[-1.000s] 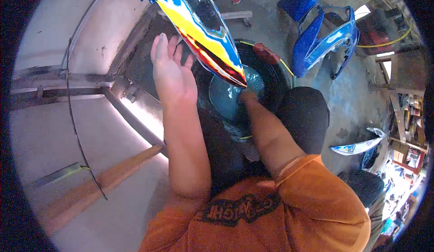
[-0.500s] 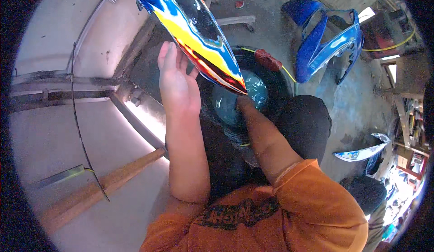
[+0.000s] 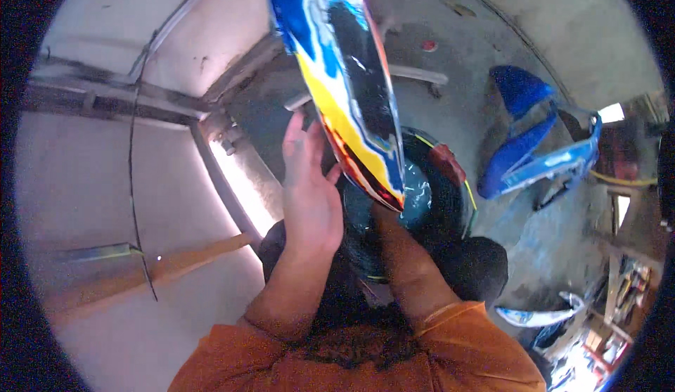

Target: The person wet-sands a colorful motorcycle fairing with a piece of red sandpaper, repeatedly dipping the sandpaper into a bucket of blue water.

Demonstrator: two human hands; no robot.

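A long glossy body panel (image 3: 351, 90), painted blue, yellow, red and black, is held tilted over a dark round tub (image 3: 439, 202) of blue-green water. My left hand (image 3: 309, 188) lies against the panel's left edge and underside, fingers stretched up and thumb by the rim. My right forearm reaches into the tub, and my right hand (image 3: 383, 217) is mostly hidden behind the panel's lower tip. My dark trousers surround the tub, and an orange shirt fills the bottom edge.
Blue body panels (image 3: 534, 146) lie on the concrete floor to the right, with a white and blue one (image 3: 534, 316) at lower right. A metal frame (image 3: 232, 174), a wooden beam (image 3: 183, 262) and a thin dark cable (image 3: 133, 181) are on the left.
The panel has swung up to a steeper angle. My left hand has moved from open in the air onto the panel's edge. My right hand stays at the lower tip.
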